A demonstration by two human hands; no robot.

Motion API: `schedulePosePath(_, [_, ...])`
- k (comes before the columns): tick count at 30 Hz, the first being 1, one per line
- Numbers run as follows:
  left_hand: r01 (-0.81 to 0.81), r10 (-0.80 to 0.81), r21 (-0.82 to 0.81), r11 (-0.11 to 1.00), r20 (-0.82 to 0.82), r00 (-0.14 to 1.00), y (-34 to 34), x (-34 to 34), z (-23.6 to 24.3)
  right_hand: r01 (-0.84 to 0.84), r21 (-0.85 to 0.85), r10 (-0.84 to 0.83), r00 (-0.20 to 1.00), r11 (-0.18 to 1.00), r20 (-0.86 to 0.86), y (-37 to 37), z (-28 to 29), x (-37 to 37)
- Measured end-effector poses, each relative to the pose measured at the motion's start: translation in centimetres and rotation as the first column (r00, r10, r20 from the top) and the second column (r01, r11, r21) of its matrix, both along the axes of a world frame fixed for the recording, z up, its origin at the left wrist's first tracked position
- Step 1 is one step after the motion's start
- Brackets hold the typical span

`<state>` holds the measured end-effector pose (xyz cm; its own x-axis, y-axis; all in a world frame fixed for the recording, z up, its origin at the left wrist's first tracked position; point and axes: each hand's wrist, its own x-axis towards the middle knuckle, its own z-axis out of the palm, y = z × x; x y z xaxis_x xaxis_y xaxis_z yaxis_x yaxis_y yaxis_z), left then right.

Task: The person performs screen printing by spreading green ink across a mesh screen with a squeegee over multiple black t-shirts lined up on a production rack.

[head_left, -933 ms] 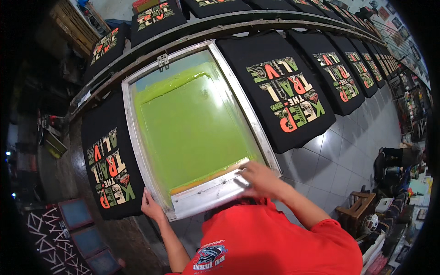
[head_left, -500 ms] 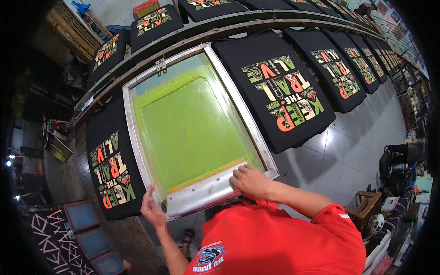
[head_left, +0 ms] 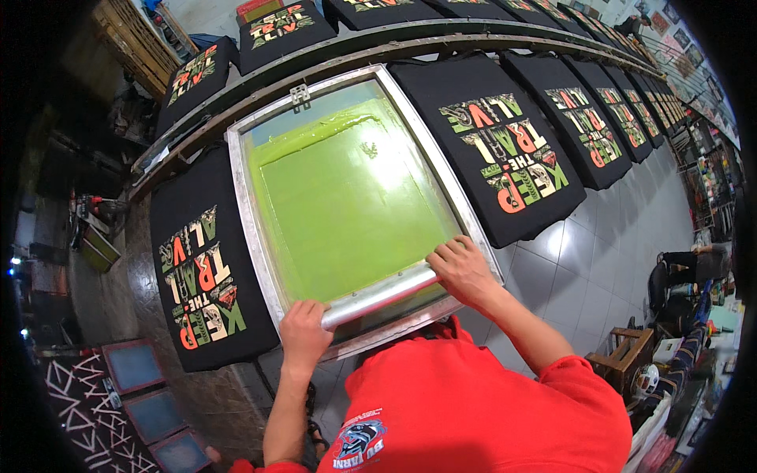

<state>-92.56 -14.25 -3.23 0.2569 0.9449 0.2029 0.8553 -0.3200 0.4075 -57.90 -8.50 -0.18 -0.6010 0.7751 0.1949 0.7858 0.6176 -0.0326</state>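
An aluminium screen frame [head_left: 258,229] lies in the middle, its mesh covered with light green ink [head_left: 343,201], thicker along the far edge, and hinged to the rail behind it. A silver squeegee bar [head_left: 371,293] lies crosswise near the frame's near edge. My left hand [head_left: 306,335] is closed round the bar's left end. My right hand [head_left: 461,272] grips the right end with curled fingers. Black T-shirts with colourful prints lie either side of the screen, one at the left [head_left: 189,197] and one at the right [head_left: 441,87].
More printed shirts [head_left: 288,47] line long rails [head_left: 217,112] receding to the right. Blue-mesh screens [head_left: 130,366] sit at lower left. A wooden stool [head_left: 619,359] and cluttered items stand at lower right. Another person [head_left: 686,272] is at the right edge.
My left hand has left the frame's left side and taken hold of the squeegee. My right hand has shifted right along it, and the bar now sits slightly higher on the screen.
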Motion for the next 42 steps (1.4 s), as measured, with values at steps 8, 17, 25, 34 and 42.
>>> schedulePosePath(8, [-0.037, 0.037, 0.010, 0.999, 0.042, 0.998, -0.7, -0.3, -0.4, 0.068, 0.063, -0.062, 0.994, 0.996, -0.092, -0.3, -1.6, -0.7])
schedulePosePath(17, [-0.161, 0.182, 0.202, 0.966, -0.087, 0.979, 18.0, -5.5, -1.4, 0.062, 0.244, -0.029, 0.991, 0.968, -0.133, 18.9, -1.7, -5.2])
schedulePosePath(25, [-0.228, 0.257, 0.232, 0.945, -0.103, 0.961, 37.7, -9.0, -3.0, 0.084, 0.286, -0.085, 0.996, 0.955, -0.011, 38.5, -3.2, -9.9])
schedulePosePath(34, [-0.149, 0.162, 0.081, 0.985, -0.175, 0.971, 34.6, -7.9, -2.1, 0.078, 0.142, -0.081, 0.997, 0.987, 0.015, 34.9, -3.4, -8.5])
schedulePosePath(42, [-0.083, 0.071, 0.101, 0.991, 0.114, 0.991, 8.2, -2.0, -4.3, 0.061, 0.060, -0.058, 0.997, 0.996, -0.051, 8.6, -3.1, -1.0])
